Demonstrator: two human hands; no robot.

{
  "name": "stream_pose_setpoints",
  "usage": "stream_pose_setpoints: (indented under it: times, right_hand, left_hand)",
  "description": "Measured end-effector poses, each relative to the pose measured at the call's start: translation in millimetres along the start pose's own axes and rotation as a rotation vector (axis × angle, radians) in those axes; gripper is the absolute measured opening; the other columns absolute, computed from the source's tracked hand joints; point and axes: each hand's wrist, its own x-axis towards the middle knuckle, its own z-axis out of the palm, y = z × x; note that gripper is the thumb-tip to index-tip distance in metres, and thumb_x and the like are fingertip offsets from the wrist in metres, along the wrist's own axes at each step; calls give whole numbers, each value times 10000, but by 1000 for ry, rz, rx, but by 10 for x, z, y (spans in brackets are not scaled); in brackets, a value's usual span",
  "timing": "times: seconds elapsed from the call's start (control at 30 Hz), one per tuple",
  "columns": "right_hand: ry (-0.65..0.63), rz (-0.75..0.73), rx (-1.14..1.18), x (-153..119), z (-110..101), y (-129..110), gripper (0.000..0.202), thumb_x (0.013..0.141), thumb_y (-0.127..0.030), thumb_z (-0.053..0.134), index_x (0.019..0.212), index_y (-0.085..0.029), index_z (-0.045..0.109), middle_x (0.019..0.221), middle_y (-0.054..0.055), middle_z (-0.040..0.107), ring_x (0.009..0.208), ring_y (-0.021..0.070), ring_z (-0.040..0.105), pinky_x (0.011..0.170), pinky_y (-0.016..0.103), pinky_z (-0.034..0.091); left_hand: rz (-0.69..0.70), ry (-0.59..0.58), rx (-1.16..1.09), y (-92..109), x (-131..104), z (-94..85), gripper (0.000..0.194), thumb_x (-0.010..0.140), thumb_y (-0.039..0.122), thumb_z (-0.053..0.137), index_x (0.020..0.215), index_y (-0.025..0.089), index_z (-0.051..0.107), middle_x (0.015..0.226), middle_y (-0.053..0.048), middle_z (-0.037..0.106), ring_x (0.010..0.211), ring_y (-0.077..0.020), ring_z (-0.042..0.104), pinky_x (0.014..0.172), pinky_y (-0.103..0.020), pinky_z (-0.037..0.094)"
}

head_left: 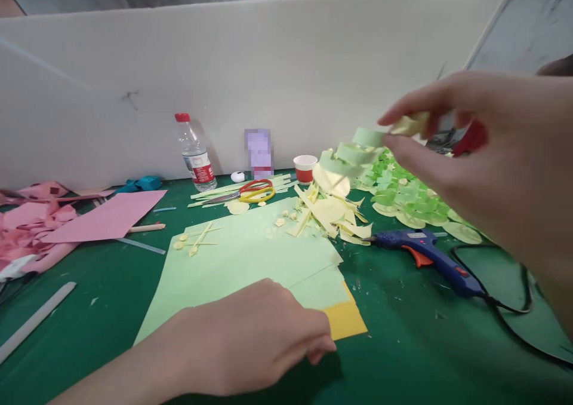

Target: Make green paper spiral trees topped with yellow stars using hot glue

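Observation:
My right hand (465, 136) is raised at the right, pinching a small pale yellow paper piece (410, 124) between thumb and fingers. A curled light green paper strip (358, 148) reaches from near its thumb tip toward the scrap pile; whether the two join is unclear. My left hand (264, 339) is closed low over the front of the light green paper sheets (250, 261); its fingertips are hidden, and I cannot see what they hold. Small paper flowers on thin stems (197, 241) lie on the sheets. A yellow sheet (347, 318) shows beneath.
A blue glue gun (430, 252) with its cord lies at the right, beside green paper discs (403, 196). Scissors (250, 193), a paper cup (305, 169), a bottle (196, 157) and a phone (258, 153) are along the white board (268, 64). Pink paper (111, 217) is left.

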Motion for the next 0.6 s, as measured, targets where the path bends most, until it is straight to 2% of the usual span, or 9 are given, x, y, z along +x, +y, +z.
stream_pose_setpoints:
  times: [0.07,0.13,0.23,0.33,0.4,0.43,0.5,0.57,0.6]
  right_hand:
    - [30,-23,-109,135,256,177,142,728,-214,537,797,-204,660,676,19,603,673,151,556,702,305,418]
    - [-148,76,-233,270,506,404,212,716,-185,517,882,-183,649,744,30,626,690,162,566,630,280,415]
    - [-259,113,-326,419,793,717,248,706,-154,479,886,-174,650,830,57,651,756,202,582,602,284,404]
    - [-349,140,-427,498,973,900,285,699,-109,463,915,-148,644,882,88,655,837,238,580,667,313,397]
    - [-403,162,-479,529,1057,957,285,699,-85,467,920,-133,640,880,103,653,859,244,576,697,325,394]
    - [-430,173,-505,541,1093,974,271,707,-80,471,915,-127,637,873,106,650,861,239,574,712,329,394]
    - [-479,195,-560,560,1152,994,211,752,-112,484,913,-122,620,875,95,636,863,213,569,752,344,397]
    - [-522,212,-612,571,1199,1009,186,809,-209,492,944,-122,586,926,72,609,880,185,557,788,369,408]
    - [-541,217,-635,574,1219,1017,213,824,-259,490,972,-126,566,968,63,591,897,176,551,798,382,416]
  left_hand:
    - [-61,63,114,-84,49,63,335,886,276,343,674,198,590,588,10,627,499,-101,525,456,-196,289]
    - [-121,131,203,-188,96,129,423,879,364,339,583,177,577,522,-2,589,453,-104,503,443,-216,262]
    - [-274,175,282,-359,120,210,443,869,372,345,544,163,561,492,-29,572,429,-131,506,430,-235,253]
    - [-467,211,255,-572,41,280,321,835,232,331,672,187,603,586,-61,623,507,-189,565,442,-249,305]
    - [-576,252,161,-742,-46,321,314,792,185,321,911,223,609,811,-88,670,693,-237,619,500,-266,391]
    - [-585,292,114,-828,-84,334,379,779,175,319,1062,257,557,1003,-87,645,843,-253,615,578,-285,435]
    - [-512,347,58,-970,-122,332,503,738,130,322,1183,313,469,1249,-38,509,1067,-257,526,734,-310,448]
    - [-446,372,-15,-1040,-95,281,538,719,108,324,1191,327,460,1282,-6,477,1098,-228,511,786,-291,442]
    - [-449,381,-58,-1040,-62,237,512,726,126,337,1180,319,474,1244,-11,514,1032,-213,562,751,-272,457]
